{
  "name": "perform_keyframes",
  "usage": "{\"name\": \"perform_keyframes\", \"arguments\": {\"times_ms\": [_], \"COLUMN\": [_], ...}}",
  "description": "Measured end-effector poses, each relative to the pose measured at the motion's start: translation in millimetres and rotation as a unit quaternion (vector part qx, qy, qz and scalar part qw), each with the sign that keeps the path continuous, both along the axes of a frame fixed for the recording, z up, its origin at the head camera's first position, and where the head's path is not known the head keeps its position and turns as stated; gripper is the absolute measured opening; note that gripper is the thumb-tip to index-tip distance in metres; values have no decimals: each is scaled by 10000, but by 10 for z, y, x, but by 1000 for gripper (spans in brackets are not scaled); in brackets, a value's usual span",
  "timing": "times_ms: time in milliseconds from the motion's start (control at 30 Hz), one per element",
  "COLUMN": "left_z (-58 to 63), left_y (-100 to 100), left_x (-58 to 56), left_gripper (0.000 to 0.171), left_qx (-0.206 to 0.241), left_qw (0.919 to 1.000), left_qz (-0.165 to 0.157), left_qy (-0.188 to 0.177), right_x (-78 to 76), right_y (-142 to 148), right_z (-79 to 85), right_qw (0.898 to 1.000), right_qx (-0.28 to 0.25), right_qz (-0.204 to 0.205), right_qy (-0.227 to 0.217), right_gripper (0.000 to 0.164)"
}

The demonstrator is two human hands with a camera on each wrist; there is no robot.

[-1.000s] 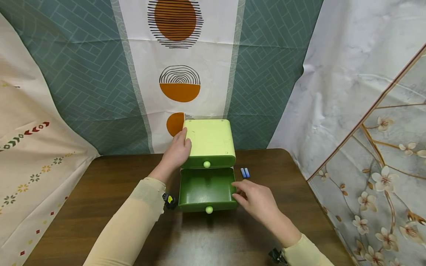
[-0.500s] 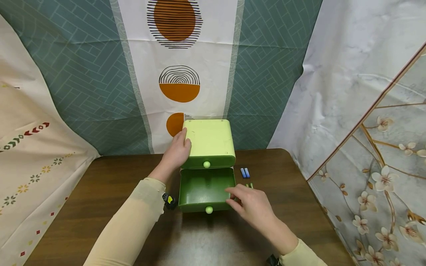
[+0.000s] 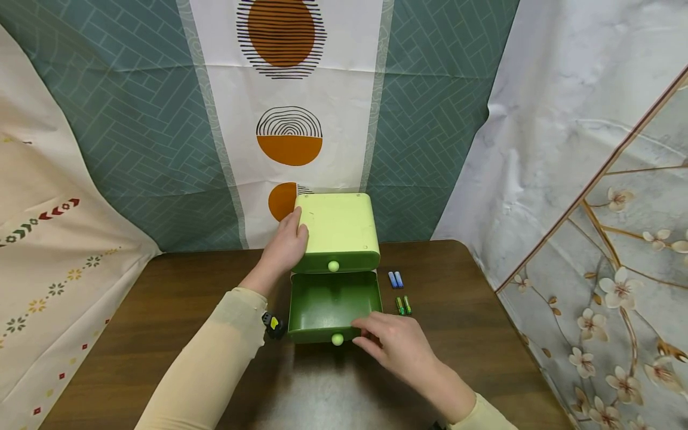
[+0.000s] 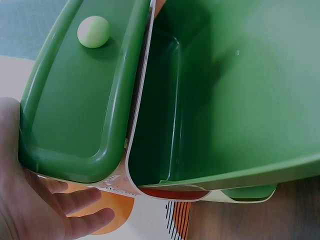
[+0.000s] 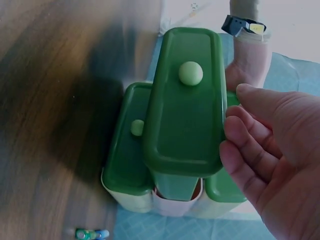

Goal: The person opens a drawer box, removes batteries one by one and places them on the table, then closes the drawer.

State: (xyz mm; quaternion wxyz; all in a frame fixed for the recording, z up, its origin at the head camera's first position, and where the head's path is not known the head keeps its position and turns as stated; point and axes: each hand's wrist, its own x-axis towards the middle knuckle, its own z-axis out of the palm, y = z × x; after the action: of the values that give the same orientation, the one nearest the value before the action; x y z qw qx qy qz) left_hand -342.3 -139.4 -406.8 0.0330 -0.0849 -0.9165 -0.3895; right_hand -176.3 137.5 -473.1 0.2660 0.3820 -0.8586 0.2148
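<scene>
A drawer cabinet (image 3: 336,224) with a pale green top stands at the back of the table. Its middle drawer (image 3: 334,301) is pulled out, showing its dark green inside, with a round pale knob (image 3: 337,339) on the front. My left hand (image 3: 283,248) rests against the cabinet's left side, fingers fairly straight in the left wrist view. Near the open drawer's front right corner is my right hand (image 3: 398,343), fingers loosely bent and holding nothing. In the right wrist view, its fingertips lie beside the drawer front (image 5: 187,115); whether they touch it, I cannot tell.
To the cabinet's right lie two blue batteries (image 3: 395,280) and, nearer, two green batteries (image 3: 403,305). The top drawer front (image 3: 355,261) is closed. A patterned cloth (image 3: 435,119) hangs behind the brown table (image 3: 199,286).
My right hand has moved left and toward me, from the drawer's right side to its front corner, uncovering the green batteries. The left hand and the drawer have stayed put.
</scene>
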Motion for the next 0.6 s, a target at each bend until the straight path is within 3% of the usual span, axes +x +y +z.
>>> {"name": "perform_keyframes", "arguments": {"times_ms": [300,600], "left_z": [10,5], "left_y": [0,-3], "left_x": [9,8], "left_gripper": [69,70], "left_qx": [0,-6], "left_qw": [10000,10000], "left_qz": [-13,-16], "left_qy": [15,-2], "right_x": [32,43], "right_y": [-55,-90], "right_z": [-76,-146], "right_qw": [9995,9993], "right_qx": [67,318], "right_qz": [293,131], "right_qy": [35,-160], "right_gripper": [29,27]}}
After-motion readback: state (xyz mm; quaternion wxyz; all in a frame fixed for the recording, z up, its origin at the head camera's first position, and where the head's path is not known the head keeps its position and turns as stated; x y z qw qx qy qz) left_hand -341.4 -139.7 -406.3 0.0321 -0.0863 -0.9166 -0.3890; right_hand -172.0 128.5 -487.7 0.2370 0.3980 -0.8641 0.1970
